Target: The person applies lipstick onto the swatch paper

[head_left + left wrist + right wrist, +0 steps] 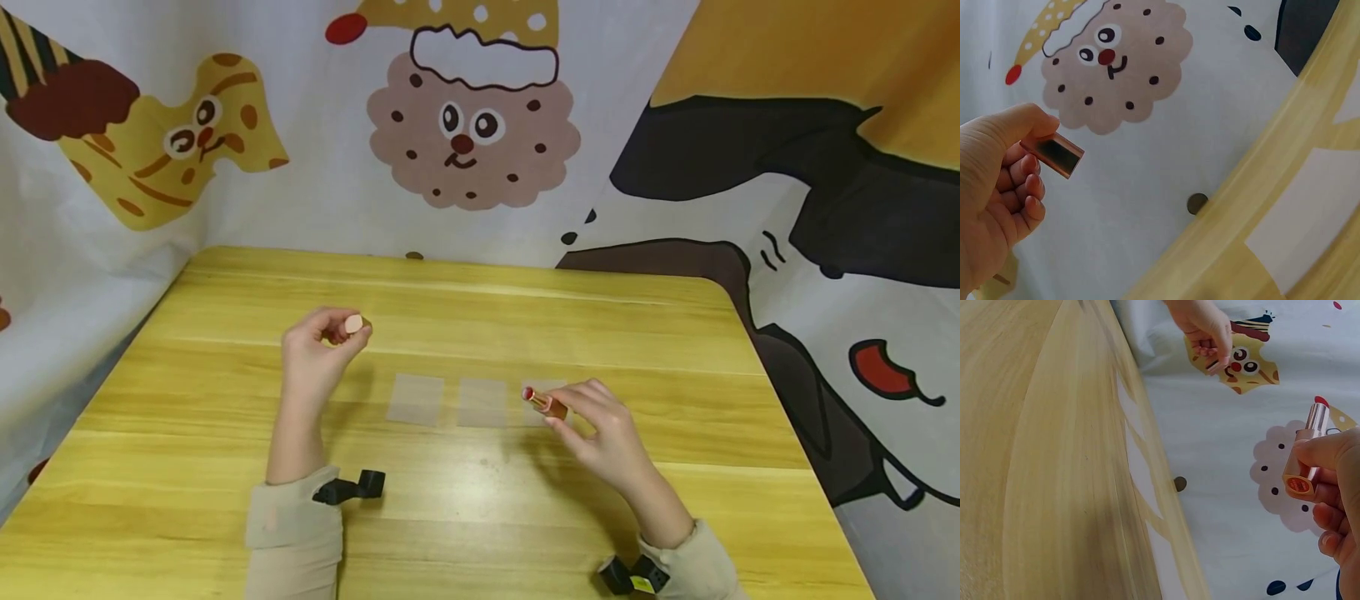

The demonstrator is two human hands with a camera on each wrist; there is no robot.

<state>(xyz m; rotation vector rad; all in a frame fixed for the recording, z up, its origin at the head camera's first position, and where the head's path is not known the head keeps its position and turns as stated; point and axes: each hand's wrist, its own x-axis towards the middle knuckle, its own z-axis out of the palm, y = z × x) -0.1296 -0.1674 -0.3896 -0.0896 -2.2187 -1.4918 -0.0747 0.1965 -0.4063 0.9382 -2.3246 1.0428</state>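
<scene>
Between its thumb and fingers my left hand (318,342) pinches a lipstick cap (358,324), raised over the left part of the table. The left wrist view shows that cap (1054,153) as a rose-gold tube with a dark hollow end. On the other side, my right hand (600,425) holds an uncapped lipstick (547,403) above the rightmost paper square. Seen from the right wrist, the lipstick (1307,450) has its red tip pointing up and a round red label on its base. Cap and lipstick are well apart.
A row of pale paper squares lies on the wooden table (450,517): a left one (416,399), a middle one (482,402) and a right one (534,417) partly hidden by the lipstick. Behind the table hangs a printed cloth (300,208). Black cameras sit at both wrists.
</scene>
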